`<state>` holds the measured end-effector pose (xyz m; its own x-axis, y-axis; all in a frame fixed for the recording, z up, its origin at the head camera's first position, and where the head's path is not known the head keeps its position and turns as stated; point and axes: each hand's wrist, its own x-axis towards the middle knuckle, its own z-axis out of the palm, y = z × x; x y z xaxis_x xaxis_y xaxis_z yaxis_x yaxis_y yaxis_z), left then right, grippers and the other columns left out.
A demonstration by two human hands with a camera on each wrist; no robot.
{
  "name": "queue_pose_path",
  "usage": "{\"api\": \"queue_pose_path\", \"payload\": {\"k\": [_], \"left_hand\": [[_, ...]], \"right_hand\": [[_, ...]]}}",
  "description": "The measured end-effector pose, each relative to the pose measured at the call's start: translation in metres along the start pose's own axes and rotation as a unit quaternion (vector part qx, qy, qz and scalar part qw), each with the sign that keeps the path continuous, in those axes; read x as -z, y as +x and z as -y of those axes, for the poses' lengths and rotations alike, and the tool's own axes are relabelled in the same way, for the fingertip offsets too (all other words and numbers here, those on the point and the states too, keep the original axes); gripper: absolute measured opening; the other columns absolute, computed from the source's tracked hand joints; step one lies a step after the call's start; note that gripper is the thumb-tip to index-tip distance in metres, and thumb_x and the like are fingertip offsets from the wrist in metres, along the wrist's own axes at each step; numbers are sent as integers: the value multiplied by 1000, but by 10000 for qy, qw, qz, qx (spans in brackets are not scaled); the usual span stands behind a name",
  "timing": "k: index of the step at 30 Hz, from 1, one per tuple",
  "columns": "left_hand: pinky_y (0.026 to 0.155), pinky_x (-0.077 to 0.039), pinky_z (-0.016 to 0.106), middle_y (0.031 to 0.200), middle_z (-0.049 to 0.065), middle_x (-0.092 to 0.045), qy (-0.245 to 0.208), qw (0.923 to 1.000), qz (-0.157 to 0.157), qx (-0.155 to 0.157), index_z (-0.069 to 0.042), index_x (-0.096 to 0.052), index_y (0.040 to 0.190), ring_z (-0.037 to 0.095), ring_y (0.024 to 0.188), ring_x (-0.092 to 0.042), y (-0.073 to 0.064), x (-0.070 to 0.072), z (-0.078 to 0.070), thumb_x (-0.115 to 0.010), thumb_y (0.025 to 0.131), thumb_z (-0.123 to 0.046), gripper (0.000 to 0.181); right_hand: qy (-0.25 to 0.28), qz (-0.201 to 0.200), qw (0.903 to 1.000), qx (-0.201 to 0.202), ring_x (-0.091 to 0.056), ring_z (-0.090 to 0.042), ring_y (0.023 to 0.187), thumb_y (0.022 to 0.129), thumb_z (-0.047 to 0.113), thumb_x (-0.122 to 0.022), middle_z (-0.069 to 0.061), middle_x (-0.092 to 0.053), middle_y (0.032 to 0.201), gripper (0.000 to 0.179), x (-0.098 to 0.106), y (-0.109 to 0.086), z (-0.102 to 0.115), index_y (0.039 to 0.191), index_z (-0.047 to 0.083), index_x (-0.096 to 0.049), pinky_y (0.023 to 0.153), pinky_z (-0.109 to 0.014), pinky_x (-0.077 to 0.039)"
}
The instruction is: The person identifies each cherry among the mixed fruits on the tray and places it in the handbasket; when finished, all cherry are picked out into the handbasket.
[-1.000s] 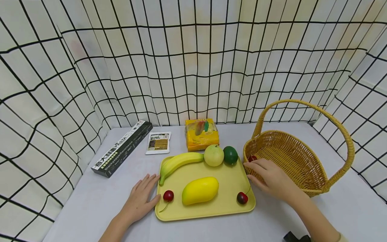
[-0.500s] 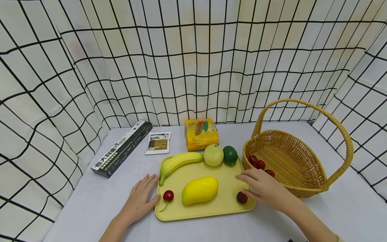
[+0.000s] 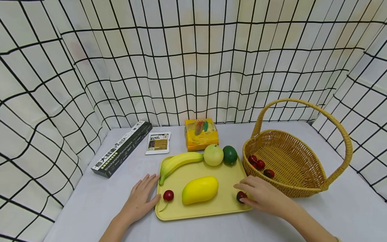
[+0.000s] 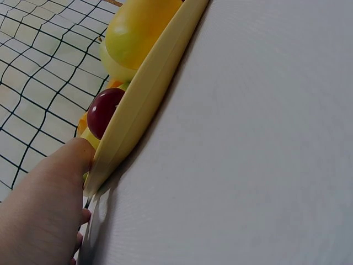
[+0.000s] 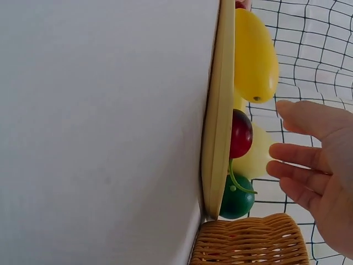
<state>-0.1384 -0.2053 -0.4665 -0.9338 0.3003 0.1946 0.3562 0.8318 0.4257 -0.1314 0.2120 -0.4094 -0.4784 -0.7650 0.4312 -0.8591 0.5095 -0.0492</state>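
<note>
My left hand (image 3: 139,198) rests flat at the left edge of a yellow tray (image 3: 228,181), fingers extended. Over the tray's right side hovers my right hand (image 3: 263,195), thumb and fingers spread above a dark red cherry (image 3: 241,197). In the right wrist view a gap shows between the fingers and that cherry (image 5: 241,134), whose green stem hangs over the rim. Another cherry (image 3: 168,195) lies near my left thumb. A yellow mango (image 3: 200,190) sits mid-tray, with a banana (image 3: 179,162), a pale green round fruit (image 3: 213,155) and a dark green fruit (image 3: 230,155) along the back.
A wicker basket (image 3: 297,161) with a tall handle stands right of the tray, several red fruits (image 3: 268,173) inside. Behind the tray lie a yellow packet (image 3: 201,134), a white sachet (image 3: 158,143) and a long black pasta box (image 3: 122,148). Grid-patterned cloth walls surround the table.
My right hand has moved from the basket's left rim down and left to the cherry on the tray's right, uncovering the red fruits in the basket. The left hand has stayed still.
</note>
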Motion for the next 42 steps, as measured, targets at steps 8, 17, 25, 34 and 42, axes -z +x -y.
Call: {"api": "queue_pose_path", "payload": {"k": [8,17,25,34,42], "left_hand": [[105,-15,54,140,13,-39,25,10000,-42,-31,-9,-38,139,35,133,-24,0,0,0,-58,87,-35,61],[105,-15,55,141,13,-38,12,10000,-21,11,-9,-38,139,36,133,-24,0,0,0,-58,87,-35,62],[106,-15,54,141,12,-38,28,10000,-1,22,-10,-38,140,35,133,-24,0,0,0,-58,87,-35,62],[106,-15,55,141,12,-38,5,10000,37,44,-11,-37,140,35,133,-23,0,0,-1,-58,87,-36,62],[106,-15,55,141,12,-38,16,10000,32,37,-10,-37,140,35,133,-23,0,0,-1,-58,87,-36,62]], "right_hand": [[-162,419,9989,-157,-52,-7,80,72,20,-77,4,-57,94,39,-4,-1,1,107,10,-63,71,-23,-49],[-285,557,9979,-155,-52,-10,80,69,22,-79,3,-57,93,40,-7,-3,1,105,11,-64,72,-26,-49],[-268,510,9982,-150,-49,-7,76,68,23,-79,6,-54,88,37,-10,-5,1,101,13,-65,67,-24,-47],[-191,708,9971,-200,-47,-6,74,66,23,-81,8,-52,85,40,-13,-7,-1,101,14,-64,67,-23,-46],[-121,683,9974,-201,-48,-5,74,67,22,-80,9,-53,84,39,-14,-8,-1,101,13,-63,67,-24,-46]]}}
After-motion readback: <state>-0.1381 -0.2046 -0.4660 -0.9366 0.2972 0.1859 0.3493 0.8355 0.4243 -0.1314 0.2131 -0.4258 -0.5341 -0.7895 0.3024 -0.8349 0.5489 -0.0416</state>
